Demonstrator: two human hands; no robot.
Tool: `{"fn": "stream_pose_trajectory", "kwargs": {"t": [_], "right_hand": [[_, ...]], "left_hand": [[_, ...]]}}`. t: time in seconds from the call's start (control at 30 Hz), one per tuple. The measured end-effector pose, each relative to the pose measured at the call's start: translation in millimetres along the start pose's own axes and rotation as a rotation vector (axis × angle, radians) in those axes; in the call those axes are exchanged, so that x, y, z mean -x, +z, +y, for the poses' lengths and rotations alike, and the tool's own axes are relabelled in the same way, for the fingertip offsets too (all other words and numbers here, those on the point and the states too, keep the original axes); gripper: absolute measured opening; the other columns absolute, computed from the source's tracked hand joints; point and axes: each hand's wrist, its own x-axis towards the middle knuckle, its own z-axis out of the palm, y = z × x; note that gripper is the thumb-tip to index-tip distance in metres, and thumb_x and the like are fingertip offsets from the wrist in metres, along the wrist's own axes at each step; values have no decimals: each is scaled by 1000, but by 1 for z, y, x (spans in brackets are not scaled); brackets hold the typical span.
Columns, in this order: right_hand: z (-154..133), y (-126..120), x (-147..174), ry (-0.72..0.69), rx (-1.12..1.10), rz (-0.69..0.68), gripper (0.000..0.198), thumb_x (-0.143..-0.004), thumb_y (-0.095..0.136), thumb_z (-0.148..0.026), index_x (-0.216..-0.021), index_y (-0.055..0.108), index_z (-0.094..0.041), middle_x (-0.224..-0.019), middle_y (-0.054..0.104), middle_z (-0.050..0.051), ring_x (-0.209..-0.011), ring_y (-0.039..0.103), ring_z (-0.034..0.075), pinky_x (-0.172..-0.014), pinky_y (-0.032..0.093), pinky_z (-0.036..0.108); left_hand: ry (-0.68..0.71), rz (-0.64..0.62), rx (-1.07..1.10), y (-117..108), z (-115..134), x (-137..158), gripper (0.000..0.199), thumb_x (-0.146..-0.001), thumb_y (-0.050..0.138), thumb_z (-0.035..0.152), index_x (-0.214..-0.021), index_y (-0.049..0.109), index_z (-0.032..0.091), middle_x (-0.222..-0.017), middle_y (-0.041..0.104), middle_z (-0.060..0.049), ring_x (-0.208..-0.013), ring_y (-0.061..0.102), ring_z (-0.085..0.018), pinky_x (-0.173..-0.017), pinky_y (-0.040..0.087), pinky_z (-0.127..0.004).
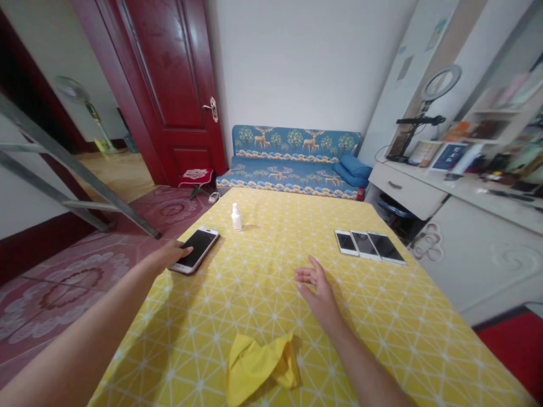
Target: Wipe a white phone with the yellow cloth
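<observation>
At the left edge of the table, my left hand (175, 254) grips a smartphone (198, 249) by its near end, thumb over the dark screen. The phone is tilted slightly, and whether it touches the cloth I cannot tell. My right hand (314, 282) is over the middle of the table with its fingers loosely apart and nothing in them. A crumpled yellow cloth (258, 367) lies near the front edge, between my forearms. Beyond the phone, a small white spray bottle (236, 217) stands upright. Three white-framed phones (367, 246) lie side by side at the right.
A yellow patterned tablecloth (271, 271) covers the table. Behind it stands a blue sofa (292, 164). On the right is a white cabinet (479, 243) with a ring light (442, 83) and clutter. A ladder (85, 175) leans at the left, near a red door (169, 73) and a stool (197, 176).
</observation>
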Motion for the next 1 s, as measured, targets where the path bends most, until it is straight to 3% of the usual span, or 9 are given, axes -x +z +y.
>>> {"fn": "stream_pose_trajectory", "kwargs": {"t": [0.13,0.27,0.33,0.5,0.57,0.67,0.83,0.9,1.0], "right_hand": [[3,0,0,-18,6,13,67,-80,57,-27,-139,25,-22,-109,62,10,-93,63,20,-89,48,44],[7,1,-2,-38,33,24,67,-79,57,-26,-138,27,-21,-107,63,9,-92,63,20,-87,48,44],[8,1,-2,-40,44,27,66,-79,57,-26,-138,27,-21,-107,62,9,-91,62,20,-87,48,43],[5,0,-2,-7,25,43,66,-80,56,-28,-138,27,-19,-108,60,10,-91,62,19,-86,49,40],[4,-1,-1,14,2,80,65,-80,56,-31,-138,29,-18,-110,60,10,-90,62,19,-84,50,38],[5,-7,0,54,-7,206,57,-81,56,-36,-132,39,-18,-115,59,12,-92,63,20,-83,50,37],[10,-48,-17,20,280,399,36,-82,51,-37,-112,56,-17,-111,64,12,-89,63,22,-77,52,36],[9,-80,-36,5,608,441,32,-83,46,-32,-108,60,-18,-107,66,10,-88,63,20,-77,52,34],[6,-138,-69,99,786,502,32,-79,46,-24,-105,64,-16,-111,63,12,-91,62,22,-85,48,36]], "left_hand": [[7,136,-98,5,1,1,19,-55,70,32,-66,64,17,-86,71,-13,-100,60,-40,-81,47,-43],[131,298,-70,30,20,14,41,-57,68,26,-98,66,19,-142,44,-13,-140,14,-42,-107,21,-56],[292,168,130,58,39,28,44,-59,70,23,-102,67,17,-141,46,-14,-140,19,-39,-111,18,-52],[409,-321,446,163,86,74,38,-78,62,38,-110,66,17,-108,70,-12,-100,64,-23,-89,48,-35],[231,-628,852,204,94,88,35,-75,69,27,-106,65,13,-102,70,-14,-89,67,-19,-84,51,-32],[86,-739,1158,244,93,97,21,-78,66,18,-98,64,12,-88,69,-10,-77,66,-13,-77,52,-26],[111,-753,1261,255,83,94,28,-78,66,11,-106,59,12,-89,69,-9,-81,66,-13,-80,51,-26],[87,-781,1265,251,82,92,31,-78,66,10,-108,58,12,-89,69,-9,-82,66,-14,-81,51,-27],[72,-772,1251,250,85,92,32,-78,66,10,-109,57,11,-89,69,-9,-83,66,-15,-83,51,-29]]}}
